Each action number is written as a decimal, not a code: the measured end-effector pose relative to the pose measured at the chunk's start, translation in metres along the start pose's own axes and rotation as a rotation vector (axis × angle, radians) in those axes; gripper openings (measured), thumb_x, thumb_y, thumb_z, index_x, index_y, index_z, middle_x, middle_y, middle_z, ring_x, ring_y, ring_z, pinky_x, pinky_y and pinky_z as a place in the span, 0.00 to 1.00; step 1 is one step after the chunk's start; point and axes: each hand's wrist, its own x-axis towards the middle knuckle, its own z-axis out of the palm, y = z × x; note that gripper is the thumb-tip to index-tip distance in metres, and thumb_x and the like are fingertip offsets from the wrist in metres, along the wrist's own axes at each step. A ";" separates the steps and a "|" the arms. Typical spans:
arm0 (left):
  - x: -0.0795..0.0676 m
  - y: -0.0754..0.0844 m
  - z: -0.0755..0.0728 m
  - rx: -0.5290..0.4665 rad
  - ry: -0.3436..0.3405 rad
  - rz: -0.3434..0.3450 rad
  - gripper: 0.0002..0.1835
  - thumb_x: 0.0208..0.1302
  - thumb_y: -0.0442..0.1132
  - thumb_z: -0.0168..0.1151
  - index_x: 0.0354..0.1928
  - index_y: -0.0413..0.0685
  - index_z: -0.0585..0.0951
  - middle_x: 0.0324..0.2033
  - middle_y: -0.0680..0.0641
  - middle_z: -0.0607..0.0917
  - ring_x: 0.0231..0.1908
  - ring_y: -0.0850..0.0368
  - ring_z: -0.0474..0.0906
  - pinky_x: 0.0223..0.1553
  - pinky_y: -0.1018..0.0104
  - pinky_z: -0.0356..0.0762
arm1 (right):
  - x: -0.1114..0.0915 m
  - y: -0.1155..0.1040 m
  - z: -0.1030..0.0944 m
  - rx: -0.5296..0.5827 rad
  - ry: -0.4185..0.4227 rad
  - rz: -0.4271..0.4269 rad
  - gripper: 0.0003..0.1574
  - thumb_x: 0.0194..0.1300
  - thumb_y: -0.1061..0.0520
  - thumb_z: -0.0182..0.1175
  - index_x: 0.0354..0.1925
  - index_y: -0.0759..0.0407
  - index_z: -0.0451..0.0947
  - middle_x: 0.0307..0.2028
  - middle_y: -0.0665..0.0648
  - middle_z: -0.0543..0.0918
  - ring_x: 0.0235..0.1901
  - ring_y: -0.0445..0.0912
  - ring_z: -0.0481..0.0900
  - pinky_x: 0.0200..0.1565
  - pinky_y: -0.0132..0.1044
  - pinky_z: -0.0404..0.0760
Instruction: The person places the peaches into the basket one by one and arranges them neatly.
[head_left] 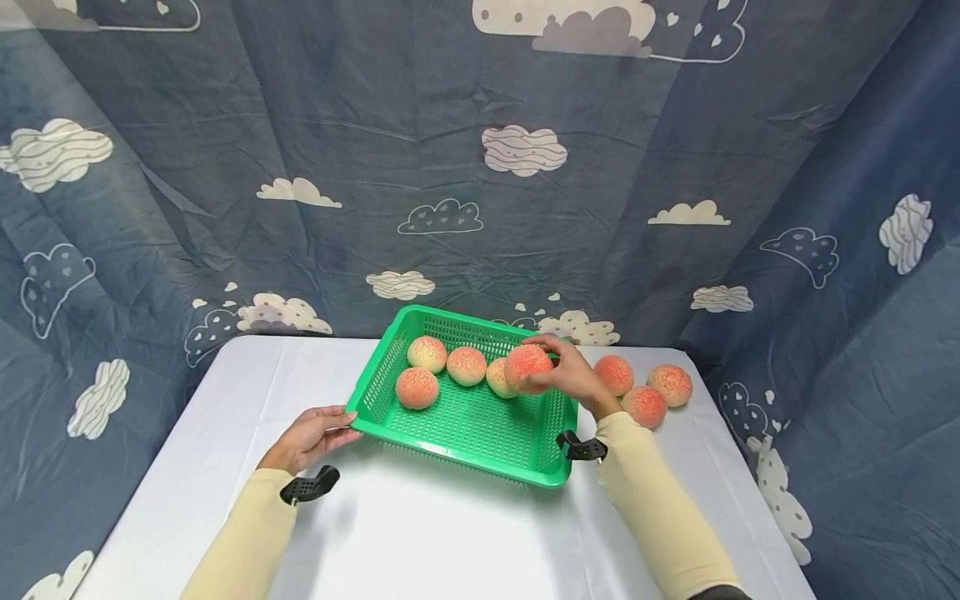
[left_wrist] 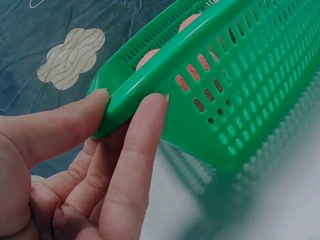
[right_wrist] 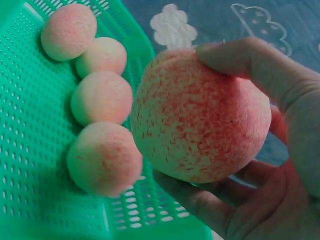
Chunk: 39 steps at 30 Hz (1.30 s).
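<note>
Left hand [head_left: 315,435] pinching the green basket [head_left: 480,459], right hand [head_left: 567,372] grasping a peach [head_left: 528,367].
Left thumb and fingers clasp the basket's near left corner; the grasped peach is above its right part. Three peaches [head_left: 644,407] sit on the white table [head_left: 442,542] right of the basket, four peaches [head_left: 467,367] lie inside it, and a cloud-print curtain [head_left: 450,142] hangs behind it.

The basket [head_left: 480,429] is midway along the tabletop's [head_left: 450,542] far edge, four peaches [head_left: 467,367] in it, a held peach [head_left: 528,369] above its right part. Three peaches [head_left: 644,407] lie right of it, near the far right corner.
</note>
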 end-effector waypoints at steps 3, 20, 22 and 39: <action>0.000 0.000 0.000 0.008 0.004 -0.001 0.15 0.70 0.27 0.53 0.54 0.26 0.67 0.32 0.47 0.83 0.34 0.58 0.84 0.47 0.66 0.85 | 0.008 0.000 0.008 0.006 -0.034 -0.007 0.38 0.54 0.64 0.70 0.63 0.60 0.70 0.54 0.65 0.74 0.50 0.58 0.74 0.42 0.45 0.83; 0.000 0.001 0.000 0.005 0.004 0.001 0.11 0.70 0.27 0.53 0.51 0.29 0.69 0.32 0.47 0.82 0.34 0.58 0.83 0.46 0.66 0.85 | 0.036 0.000 0.050 0.034 -0.144 0.020 0.36 0.53 0.59 0.72 0.61 0.51 0.73 0.55 0.58 0.76 0.50 0.54 0.74 0.46 0.45 0.83; 0.000 0.001 0.000 0.011 0.001 0.000 0.13 0.70 0.28 0.53 0.53 0.27 0.68 0.33 0.48 0.82 0.34 0.59 0.83 0.46 0.67 0.85 | 0.039 0.001 0.055 0.051 -0.150 0.031 0.36 0.53 0.59 0.72 0.60 0.50 0.74 0.54 0.58 0.76 0.50 0.53 0.75 0.45 0.45 0.83; -0.002 0.002 0.002 0.037 0.020 -0.008 0.21 0.70 0.29 0.54 0.60 0.24 0.64 0.33 0.48 0.83 0.35 0.59 0.83 0.46 0.67 0.85 | 0.051 0.003 0.085 -0.041 -0.167 -0.003 0.36 0.49 0.62 0.74 0.58 0.53 0.76 0.58 0.58 0.76 0.55 0.54 0.74 0.44 0.41 0.84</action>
